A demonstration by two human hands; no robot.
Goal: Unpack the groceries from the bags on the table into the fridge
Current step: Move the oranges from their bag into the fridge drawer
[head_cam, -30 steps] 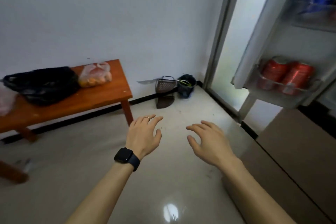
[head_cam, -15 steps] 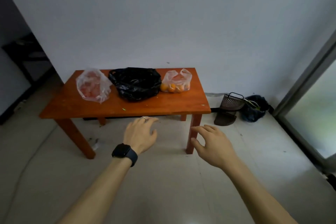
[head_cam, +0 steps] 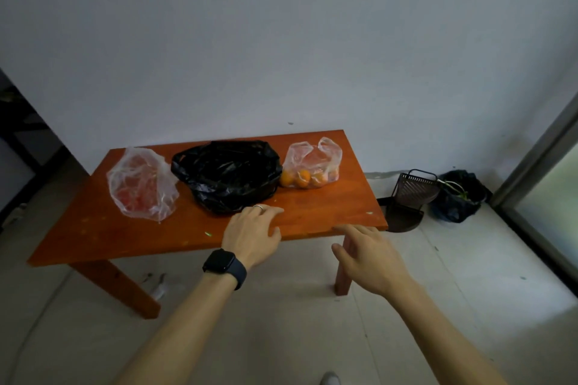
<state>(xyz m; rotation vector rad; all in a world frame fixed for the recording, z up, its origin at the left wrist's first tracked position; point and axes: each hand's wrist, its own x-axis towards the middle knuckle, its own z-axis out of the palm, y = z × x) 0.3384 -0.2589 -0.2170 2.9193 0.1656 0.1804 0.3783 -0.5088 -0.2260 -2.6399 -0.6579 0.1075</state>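
Closer than 0.5 s ago, left hand (head_cam: 250, 233) reaches over the table (head_cam: 328, 206) edge, right hand (head_cam: 372, 262) before its corner; fingers loosely spread, empty. Black bag (head_cam: 228, 175), between 2 clear bags (head_cam: 142, 184) on top, hides its contents.

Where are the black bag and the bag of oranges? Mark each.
black bag (head_cam: 228, 175), head view, on its crumpled middle.
bag of oranges (head_cam: 312, 162), head view, on the clear plastic above the fruit.

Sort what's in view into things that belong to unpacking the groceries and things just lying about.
Belongs to the job:
clear bag with red contents
black bag
clear bag of oranges
table they sit on
left hand and right hand, both empty

Just lying about:
dustpan on the floor
dark bin beside it
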